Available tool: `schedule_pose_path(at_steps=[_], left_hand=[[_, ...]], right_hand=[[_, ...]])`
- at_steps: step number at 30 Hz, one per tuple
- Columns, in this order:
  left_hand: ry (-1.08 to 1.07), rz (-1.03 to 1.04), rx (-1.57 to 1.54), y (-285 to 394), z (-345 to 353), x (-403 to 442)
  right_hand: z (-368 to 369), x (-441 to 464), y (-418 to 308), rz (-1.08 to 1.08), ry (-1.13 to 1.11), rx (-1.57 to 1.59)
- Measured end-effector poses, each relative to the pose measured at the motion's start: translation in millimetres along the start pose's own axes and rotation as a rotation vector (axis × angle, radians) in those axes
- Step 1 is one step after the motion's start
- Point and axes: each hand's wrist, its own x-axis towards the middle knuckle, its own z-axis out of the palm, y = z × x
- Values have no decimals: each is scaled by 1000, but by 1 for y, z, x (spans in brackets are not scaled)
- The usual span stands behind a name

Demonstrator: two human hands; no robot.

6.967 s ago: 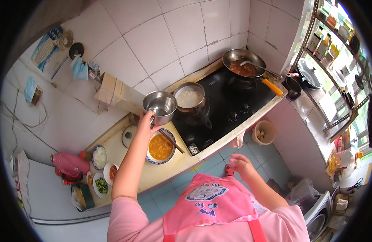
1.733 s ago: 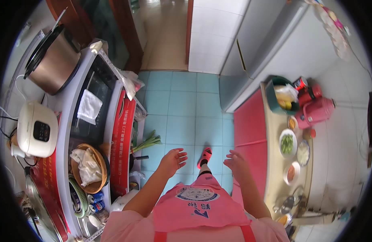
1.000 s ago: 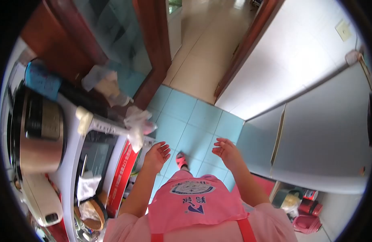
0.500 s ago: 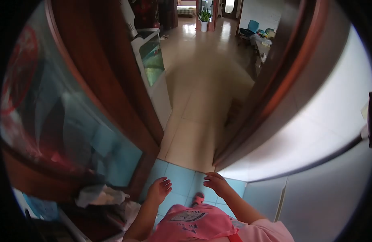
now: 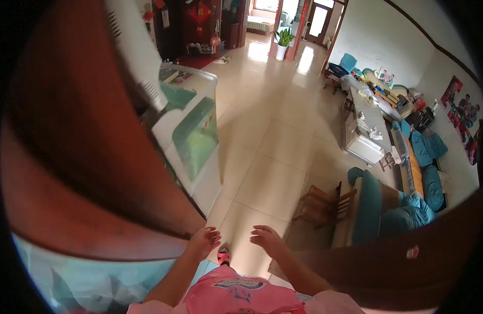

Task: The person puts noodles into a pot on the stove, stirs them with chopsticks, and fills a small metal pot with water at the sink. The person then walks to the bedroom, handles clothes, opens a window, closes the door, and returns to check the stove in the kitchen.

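Observation:
My left hand (image 5: 204, 243) is held out in front of my body, its fingers loosely bent and nothing in it. Level with it to the right, my right hand (image 5: 266, 239) has its fingers apart and is likewise bare. Neither hand touches anything. A pink apron (image 5: 241, 293) with a printed badge covers my front. One foot in a red-pink slipper (image 5: 223, 256) shows on the floor below and between the hands. The wooden door frame (image 5: 163, 230) is the nearest thing to my left hand.
A fish tank (image 5: 194, 141) on a white cabinet stands to the left. On the right are a wooden chair (image 5: 319, 206), a sofa with teal cushions (image 5: 432, 188) and a cluttered long table (image 5: 364, 144). Farther off, a potted plant (image 5: 284, 39) stands on the tiled floor (image 5: 267, 178).
I have moved forward through the doorway from the blue tiles toward the beige floor. The fish tank is nearer, and the furniture on the right has come into view. Both hands remain empty.

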Motion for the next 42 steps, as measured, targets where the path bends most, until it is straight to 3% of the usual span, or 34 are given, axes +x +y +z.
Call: schedule_pose_path(at_steps=[7,9,13,17,19,22,26,30,32,37,42], left_hand=[[-230,-256,107,70,126,200],[-187,-269,153,98,179,255],[-159,-264,155,143,260,390],[-58,-243,66,206,347,502],[-70,-204,36,236,374,554],[-16,-151,-2,289,409,615],[41,-125,-64,364,417,737],[97,-113,-182,451,417,852],[105,-69,-281,493,433,906],[148,-12,-234,613,438,966],[240,181,-417,731,364,1031]], right_hand=[[-61,83,-148,-188,285,160],[-84,128,-196,-196,397,165],[-145,227,-301,-303,377,256],[-184,363,-417,-229,298,90],[-167,426,-484,-146,292,47],[-132,513,-558,-140,111,57],[-112,654,-623,-89,17,24],[-111,772,-669,-77,57,-3],[-107,814,-725,6,85,-130],[-78,949,-794,-59,153,-130],[15,1139,-826,78,-14,-240]])
